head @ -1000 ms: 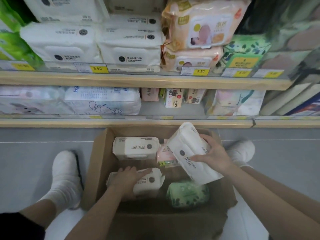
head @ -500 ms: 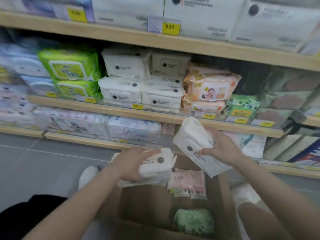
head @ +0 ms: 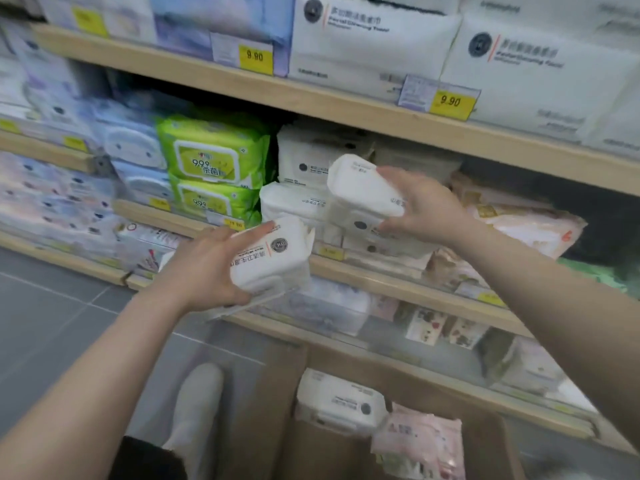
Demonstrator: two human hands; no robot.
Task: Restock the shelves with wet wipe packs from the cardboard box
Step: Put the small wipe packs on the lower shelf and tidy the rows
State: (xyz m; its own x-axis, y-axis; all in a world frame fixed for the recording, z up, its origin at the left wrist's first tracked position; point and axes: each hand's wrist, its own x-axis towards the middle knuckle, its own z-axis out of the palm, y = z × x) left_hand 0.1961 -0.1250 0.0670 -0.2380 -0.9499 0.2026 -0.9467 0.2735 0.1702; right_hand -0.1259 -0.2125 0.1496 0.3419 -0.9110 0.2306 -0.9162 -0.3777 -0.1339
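My left hand (head: 204, 268) grips a white wet wipe pack (head: 272, 254) in front of the middle shelf's edge (head: 363, 275). My right hand (head: 427, 209) holds a second white wet wipe pack (head: 360, 188), tilted, right against the stack of white packs (head: 294, 202) on that shelf. Below, the open cardboard box (head: 277, 410) stands on the floor with a white pack (head: 341, 403) and a pink pack (head: 420, 441) inside.
Green packs (head: 211, 168) sit left of the white stack, peach-coloured packs (head: 519, 226) to its right. The upper shelf (head: 346, 109) carries large white packs and yellow price tags. My white shoe (head: 197, 403) stands on the grey floor beside the box.
Both hands have lifted their packs out of the box and up to the middle shelf. The right pack has reached the white stack. My view has swung upward.
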